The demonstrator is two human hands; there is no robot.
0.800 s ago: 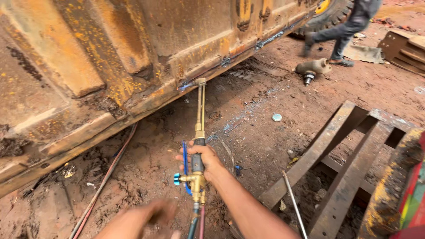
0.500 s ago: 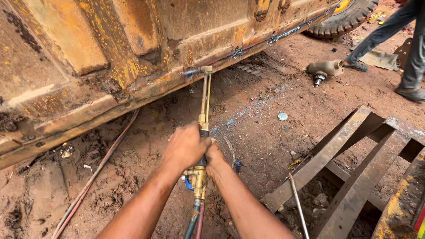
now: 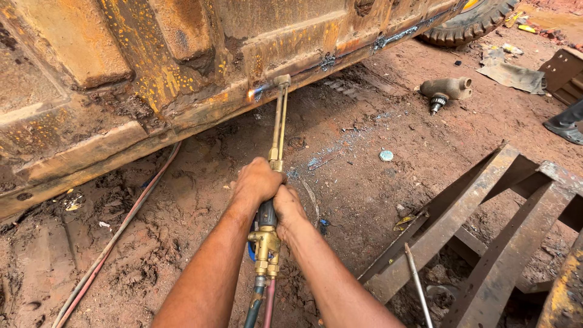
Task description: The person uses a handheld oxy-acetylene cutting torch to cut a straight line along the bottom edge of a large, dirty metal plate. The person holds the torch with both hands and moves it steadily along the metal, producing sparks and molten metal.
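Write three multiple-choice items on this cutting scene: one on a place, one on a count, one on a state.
1. Where is the tip of the cutting torch?
A. At the lower edge of the rusty steel body
B. On the tyre
C. On the steel frame

2. How many hoses leave the torch's brass valve block?
A. One
B. Two
C. Four

3. How is the torch held?
A. Lying loose on the ground
B. By the right hand alone
C. By both hands

Answers:
1 A, an orange glow shows at the edge.
2 B, a dark hose and a red one.
3 C, the left hand and the right hand wrap the handle.
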